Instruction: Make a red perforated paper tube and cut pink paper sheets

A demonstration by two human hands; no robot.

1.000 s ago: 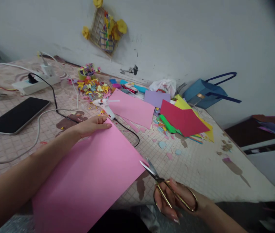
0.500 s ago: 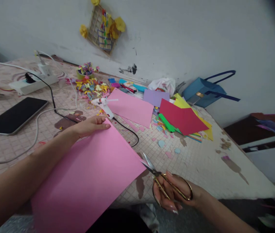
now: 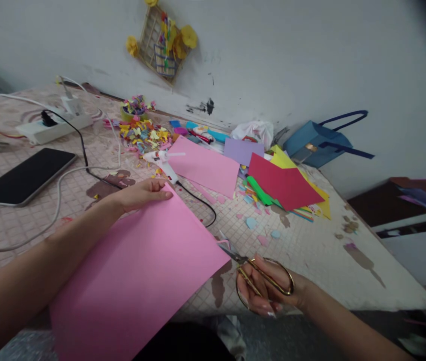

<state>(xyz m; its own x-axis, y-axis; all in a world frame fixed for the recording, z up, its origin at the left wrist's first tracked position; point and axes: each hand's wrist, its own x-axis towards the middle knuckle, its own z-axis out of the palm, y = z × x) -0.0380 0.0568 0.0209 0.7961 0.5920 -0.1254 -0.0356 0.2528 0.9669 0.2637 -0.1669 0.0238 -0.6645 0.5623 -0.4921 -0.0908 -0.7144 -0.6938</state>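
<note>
A large sheet of pink paper (image 3: 141, 281) hangs over the table's near edge, its top corner pinched between the thumb and fingers of my left hand (image 3: 145, 194). My right hand (image 3: 263, 286) is wrapped round the gold handles of a pair of scissors (image 3: 240, 259). The blades lie at the sheet's right corner, with a thin pink strip curling up between them. Beyond my left hand rests a white glue gun (image 3: 165, 164), its black cord curving toward the right.
Behind lie pink paper (image 3: 205, 168), purple paper (image 3: 243, 150) and red paper (image 3: 284, 183). Coloured scraps (image 3: 145, 134) are heaped near the wall. At left are a black tablet (image 3: 25, 175), a power strip (image 3: 53, 128) and loose cables. A blue bag (image 3: 314, 143) stands at the right back.
The scissors have moved slightly left into the paper's edge and their blades have closed somewhat. A thin strip now curls up at the cut. My left hand keeps its hold.
</note>
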